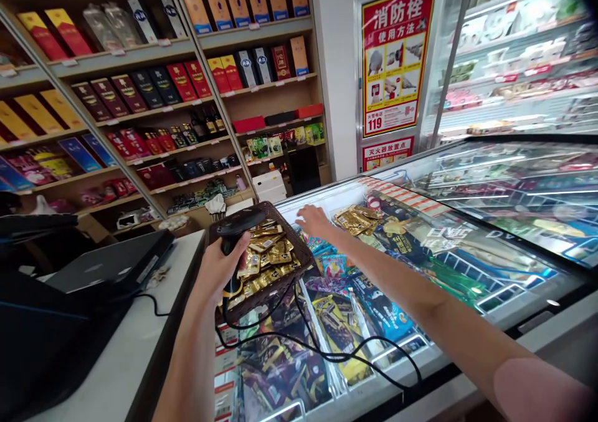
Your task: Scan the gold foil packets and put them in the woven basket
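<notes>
My left hand (223, 261) is closed round the grip of a black barcode scanner (236, 224), whose head points right and whose black cable (327, 353) loops down across the freezer. Just past it stands a brown wicker basket (306, 255) full of small gold-wrapped packets. My right hand (313, 219) reaches out over the open chest freezer (514, 310), fingers spread and flat above the ice-cream packets at its far end. Nothing is in that hand. Gold packets (355, 217) lie just right of it.
A white counter (140, 341) with a black till screen (56, 310) is at the left. Wooden shelves (140, 54) of boxed bottles fill the back wall. A red fire-hydrant notice (397, 60) hangs by a glass-fronted chiller (523, 54). The freezer's sliding glass lid (514, 197) covers its right half.
</notes>
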Demonstrator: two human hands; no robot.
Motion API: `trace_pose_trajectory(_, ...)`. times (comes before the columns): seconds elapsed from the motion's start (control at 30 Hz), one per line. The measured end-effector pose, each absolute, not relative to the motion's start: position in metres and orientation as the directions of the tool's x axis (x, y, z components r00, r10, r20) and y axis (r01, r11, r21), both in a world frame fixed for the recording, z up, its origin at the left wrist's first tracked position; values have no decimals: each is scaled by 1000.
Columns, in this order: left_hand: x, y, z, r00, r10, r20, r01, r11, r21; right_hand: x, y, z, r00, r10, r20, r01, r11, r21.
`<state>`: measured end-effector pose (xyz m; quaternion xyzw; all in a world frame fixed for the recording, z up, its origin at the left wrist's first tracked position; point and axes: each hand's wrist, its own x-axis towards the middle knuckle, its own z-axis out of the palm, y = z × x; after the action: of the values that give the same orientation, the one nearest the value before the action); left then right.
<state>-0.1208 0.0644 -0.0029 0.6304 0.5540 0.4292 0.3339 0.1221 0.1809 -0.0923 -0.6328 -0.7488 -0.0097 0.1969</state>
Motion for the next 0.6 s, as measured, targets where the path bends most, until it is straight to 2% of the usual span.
trace_pose_trajectory(0.2, -128, 64, -2, -5, 978, 210, 345, -196, 918, 35, 220, -94, -377, 893, 245, 890, 422, -171)
trace_pose_trajectory(0.4, -126, 61, 1, -9, 972, 236, 322, -221, 921, 32, 226, -98, -500, 823, 271, 845, 532, -59)
trace_pose_trajectory(0.5, -122, 60, 1, 15, 978, 209, 337, -202, 919, 46, 216, -93, -474, 792, 386, 849, 527, -40)
trace_pose_trajectory(0.6, -116, 58, 0, 32, 978, 204, 344, -202, 917, 69, 200, -90, -276, 764, 583, 862, 465, -201)
